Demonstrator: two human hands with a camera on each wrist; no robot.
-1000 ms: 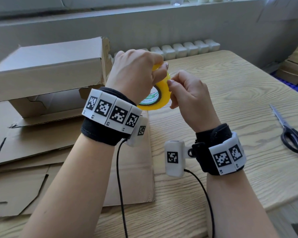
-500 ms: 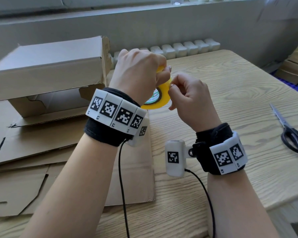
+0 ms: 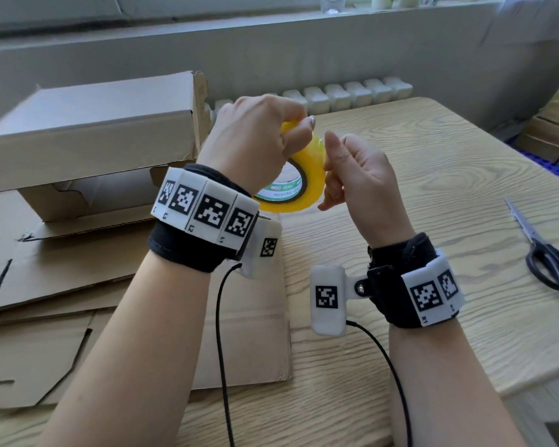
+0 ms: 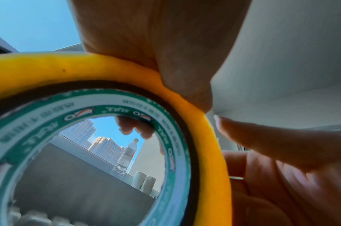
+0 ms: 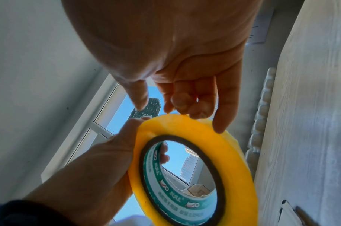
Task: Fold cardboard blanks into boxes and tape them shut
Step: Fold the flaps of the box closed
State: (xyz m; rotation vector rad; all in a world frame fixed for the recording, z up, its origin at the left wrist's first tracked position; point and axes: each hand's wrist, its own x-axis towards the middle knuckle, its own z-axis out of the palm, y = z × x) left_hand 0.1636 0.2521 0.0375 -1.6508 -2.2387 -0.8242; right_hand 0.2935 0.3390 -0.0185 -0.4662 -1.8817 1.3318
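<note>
Wooden table, scissors right, folded box left, left hand fingers gripping tape roll, right hand fingers curled against it.

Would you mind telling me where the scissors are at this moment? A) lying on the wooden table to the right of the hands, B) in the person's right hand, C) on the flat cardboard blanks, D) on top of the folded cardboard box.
A: the scissors lie flat on the wooden table, off to the right of the right hand, which touches the tape roll that the left hand grips.
</note>
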